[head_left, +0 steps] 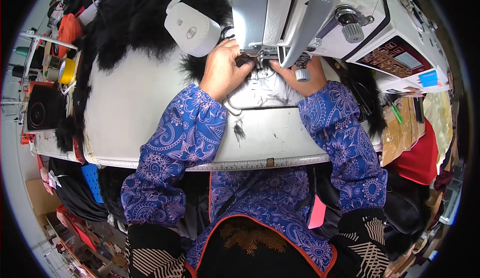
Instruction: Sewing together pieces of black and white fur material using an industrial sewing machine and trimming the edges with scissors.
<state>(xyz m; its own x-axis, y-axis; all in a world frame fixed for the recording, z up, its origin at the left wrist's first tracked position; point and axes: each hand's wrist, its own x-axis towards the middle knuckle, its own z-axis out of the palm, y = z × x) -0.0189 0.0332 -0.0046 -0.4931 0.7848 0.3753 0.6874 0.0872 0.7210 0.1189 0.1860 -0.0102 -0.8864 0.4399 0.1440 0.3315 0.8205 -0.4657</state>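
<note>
At the needle area of a white sewing machine (251,8), my left hand (222,68) has thumb and fingers closed on a black fur piece (192,68). Long dark hairs stick out around these fingers. On the other side of the presser foot (260,64), my right hand (306,75) has its thumb pointing inward at the fur by the needle. The machine's parts cover some of its fingers, which look pressed together on the fur edge. Loose black hairs lie over the metal plate (250,95) and on the white table (130,113) in front.
More black fur (145,23) covers the table's back left. A white lamp head (192,28) hangs close to my left hand. Along the front edge runs a measuring tape (240,164). Scissors (357,90) lie at the right, near a control panel (397,58) and a green pen (396,112).
</note>
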